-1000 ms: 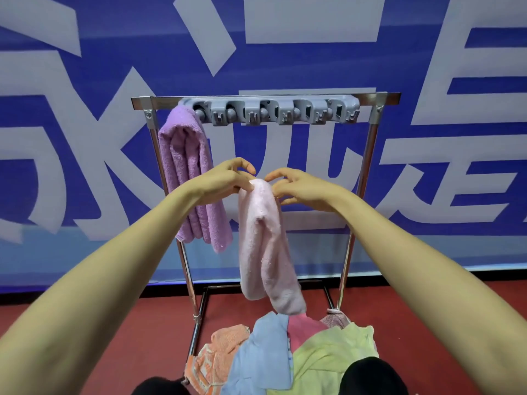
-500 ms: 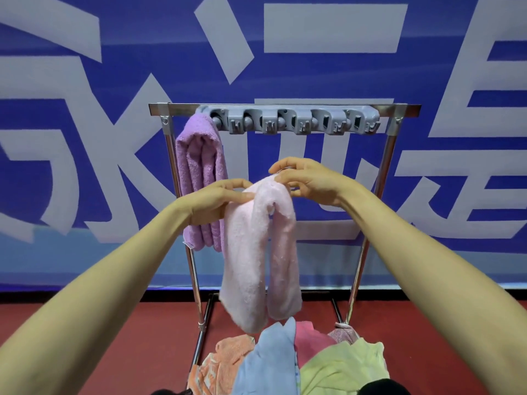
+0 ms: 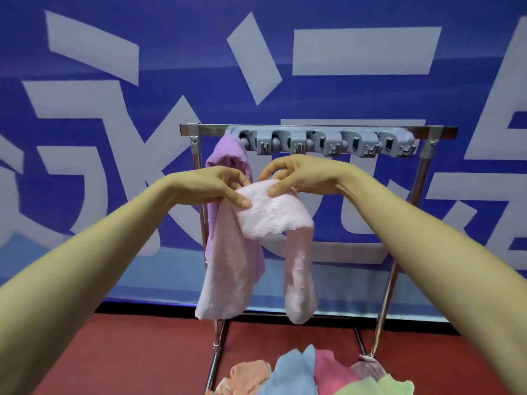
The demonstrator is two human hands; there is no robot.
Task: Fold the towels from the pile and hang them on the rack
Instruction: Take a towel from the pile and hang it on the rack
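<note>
Only the person's two arms show, and both are bare along their whole visible length: the left forearm (image 3: 85, 269) and the right forearm (image 3: 433, 252) are uncovered from the lower corners of the view to the wrists, and the wide-angle lens renders them very broad close to the camera and much narrower farther out. The left hand (image 3: 208, 186) and the right hand (image 3: 310, 175) are bare too, slim in build, with long fingers (image 3: 275, 166), faint knuckle ridges across their backs, and short, plain, rounded nails that can be made out on the thumb tips
</note>
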